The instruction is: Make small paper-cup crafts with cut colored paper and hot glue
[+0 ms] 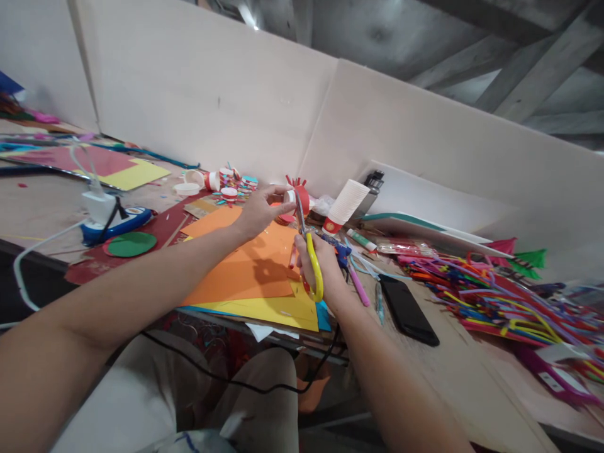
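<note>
My left hand [265, 211] grips a small red and white paper cup piece [302, 200] above the orange paper. Thin red strips stick up behind that piece. In my right hand [321, 264] is a pair of scissors [312, 267] with yellow handles, blades pointing up and lying against the cup piece. Whether the blades are parted is hard to make out. Beneath both hands lie orange sheets [226, 270], with a yellow sheet [278, 311] under them. Just behind the right hand leans a stack of white paper cups [348, 202] with a red base.
Finished-looking small cup pieces [229, 194] sit by the white partition [198, 82]. At right are a black phone [408, 309], a blue glue gun [340, 250] and many pipe cleaners [500, 296]. A blue power strip [117, 223] and a green disc [131, 244] lie left.
</note>
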Demonstrator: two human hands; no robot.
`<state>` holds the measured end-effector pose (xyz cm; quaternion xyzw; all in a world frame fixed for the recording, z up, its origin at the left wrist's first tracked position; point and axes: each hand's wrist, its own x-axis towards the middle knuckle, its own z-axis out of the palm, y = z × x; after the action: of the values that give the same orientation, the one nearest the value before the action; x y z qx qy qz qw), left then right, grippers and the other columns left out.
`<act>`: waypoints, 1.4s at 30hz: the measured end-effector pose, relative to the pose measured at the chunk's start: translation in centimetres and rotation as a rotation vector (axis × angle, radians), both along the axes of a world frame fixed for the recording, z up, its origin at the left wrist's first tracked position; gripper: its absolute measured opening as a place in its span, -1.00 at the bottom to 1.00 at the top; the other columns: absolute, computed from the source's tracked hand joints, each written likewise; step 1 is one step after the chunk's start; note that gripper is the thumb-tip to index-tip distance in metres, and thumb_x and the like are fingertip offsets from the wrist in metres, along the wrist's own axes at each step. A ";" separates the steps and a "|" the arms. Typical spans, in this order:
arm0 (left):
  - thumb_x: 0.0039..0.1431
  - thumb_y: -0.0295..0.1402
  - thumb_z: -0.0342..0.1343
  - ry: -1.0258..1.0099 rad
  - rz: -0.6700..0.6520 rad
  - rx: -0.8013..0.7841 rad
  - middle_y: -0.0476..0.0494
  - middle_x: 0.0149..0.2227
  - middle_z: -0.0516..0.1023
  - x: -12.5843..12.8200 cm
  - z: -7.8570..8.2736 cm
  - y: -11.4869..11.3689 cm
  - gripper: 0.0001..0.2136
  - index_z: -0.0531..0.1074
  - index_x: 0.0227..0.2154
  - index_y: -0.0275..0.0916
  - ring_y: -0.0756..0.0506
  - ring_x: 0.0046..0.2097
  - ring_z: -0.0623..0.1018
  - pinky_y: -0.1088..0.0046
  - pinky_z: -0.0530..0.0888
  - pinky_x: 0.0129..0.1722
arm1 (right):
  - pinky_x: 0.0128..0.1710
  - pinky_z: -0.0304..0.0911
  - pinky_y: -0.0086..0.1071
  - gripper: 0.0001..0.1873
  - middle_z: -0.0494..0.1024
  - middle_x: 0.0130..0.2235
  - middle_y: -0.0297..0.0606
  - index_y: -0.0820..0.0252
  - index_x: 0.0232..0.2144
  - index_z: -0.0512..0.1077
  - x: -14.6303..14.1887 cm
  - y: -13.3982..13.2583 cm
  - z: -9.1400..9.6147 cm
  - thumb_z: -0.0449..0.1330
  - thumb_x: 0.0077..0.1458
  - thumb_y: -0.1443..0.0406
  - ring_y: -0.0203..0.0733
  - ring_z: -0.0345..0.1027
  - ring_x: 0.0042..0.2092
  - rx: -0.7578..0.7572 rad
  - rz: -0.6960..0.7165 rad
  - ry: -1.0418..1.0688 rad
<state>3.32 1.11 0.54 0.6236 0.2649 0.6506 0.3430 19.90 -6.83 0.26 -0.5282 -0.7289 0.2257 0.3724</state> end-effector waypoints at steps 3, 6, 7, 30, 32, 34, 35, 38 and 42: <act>-0.06 -0.26 0.34 0.001 0.004 -0.019 -0.18 -0.22 0.60 -0.2 0.0 0.0 -0.61 0.52 -0.14 -0.29 -0.11 -0.17 0.57 0.29 0.47 -0.08 | -0.63 0.12 -0.47 -0.63 0.35 -0.60 -0.38 0.11 -0.46 0.24 0.1 -0.2 0.3 0.06 0.17 -0.02 -0.31 0.23 -0.62 -0.008 0.021 0.013; -0.07 -0.26 0.35 -0.004 -0.015 -0.035 -0.19 -0.22 0.60 -0.4 0.1 0.1 -0.58 0.51 -0.10 -0.28 -0.12 -0.15 0.57 0.28 0.47 -0.07 | -0.64 0.11 -0.47 -0.62 0.34 -0.61 -0.39 0.11 -0.46 0.27 -0.1 -0.6 0.6 0.06 0.17 -0.03 -0.31 0.22 -0.64 -0.017 0.018 0.033; -0.07 -0.27 0.35 -0.003 -0.020 -0.037 -0.20 -0.20 0.61 -0.4 0.1 0.0 -0.57 0.51 -0.10 -0.28 -0.12 -0.14 0.57 0.27 0.47 -0.06 | -0.64 0.11 -0.47 -0.62 0.35 -0.61 -0.38 0.12 -0.45 0.28 -0.2 -0.6 0.6 0.05 0.17 -0.03 -0.31 0.22 -0.64 -0.015 0.013 0.038; -0.16 -0.37 0.37 -0.025 0.018 -0.049 -0.21 -0.15 0.59 -0.4 -0.2 0.1 -0.60 0.45 -0.20 -0.29 -0.14 -0.07 0.56 0.20 0.44 0.02 | -0.70 0.14 -0.48 -0.60 0.32 -0.63 -0.39 0.12 -0.48 0.24 -0.3 -0.6 0.4 0.03 0.18 -0.04 -0.33 0.19 -0.65 -0.061 0.037 0.065; -0.18 -0.38 0.38 -0.035 0.023 -0.052 -0.21 -0.16 0.58 -0.4 -0.2 0.1 -0.59 0.45 -0.20 -0.30 -0.14 -0.08 0.56 0.19 0.45 0.01 | -0.70 0.13 -0.48 -0.61 0.32 -0.63 -0.38 0.12 -0.48 0.25 -0.3 -0.7 0.5 0.02 0.19 -0.03 -0.33 0.19 -0.65 -0.071 0.036 0.066; -0.18 -0.37 0.38 -0.025 0.035 -0.052 -0.21 -0.17 0.58 -0.4 -0.3 0.2 -0.60 0.45 -0.21 -0.30 -0.14 -0.09 0.56 0.19 0.45 0.01 | -0.70 0.12 -0.48 -0.61 0.33 -0.63 -0.38 0.12 -0.49 0.25 -0.2 -0.6 0.4 0.04 0.18 -0.03 -0.33 0.20 -0.65 -0.076 0.035 0.060; -0.17 -0.37 0.37 -0.015 0.042 -0.047 -0.20 -0.18 0.58 -0.5 -0.4 0.3 -0.60 0.45 -0.21 -0.29 -0.14 -0.09 0.56 0.19 0.45 0.01 | -0.70 0.11 -0.48 -0.61 0.34 -0.62 -0.38 0.12 -0.49 0.24 -0.2 -0.5 0.3 0.05 0.17 -0.03 -0.33 0.20 -0.65 -0.073 0.034 0.051; -0.15 -0.36 0.36 0.031 0.062 -0.006 -0.19 -0.17 0.56 -0.5 -0.8 0.5 -0.63 0.46 -0.22 -0.29 -0.14 -0.07 0.55 0.22 0.46 -0.01 | -0.69 0.09 -0.49 -0.61 0.37 -0.61 -0.37 0.12 -0.48 0.24 0.0 0.1 -0.1 0.04 0.18 -0.04 -0.33 0.21 -0.64 -0.050 0.032 0.025; -0.15 -0.35 0.36 0.090 0.087 0.039 -0.19 -0.16 0.54 -0.4 -1.1 0.7 -0.62 0.47 -0.21 -0.28 -0.14 -0.06 0.53 0.25 0.47 -0.05 | -0.68 0.09 -0.48 -0.60 0.38 -0.60 -0.36 0.12 -0.47 0.25 0.1 0.5 -0.4 0.02 0.19 -0.05 -0.34 0.21 -0.65 -0.052 0.031 0.032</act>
<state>2.88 1.76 -0.58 0.6468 0.2941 0.6412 0.2899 20.02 -6.33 -0.12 -0.5225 -0.7250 0.2587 0.3667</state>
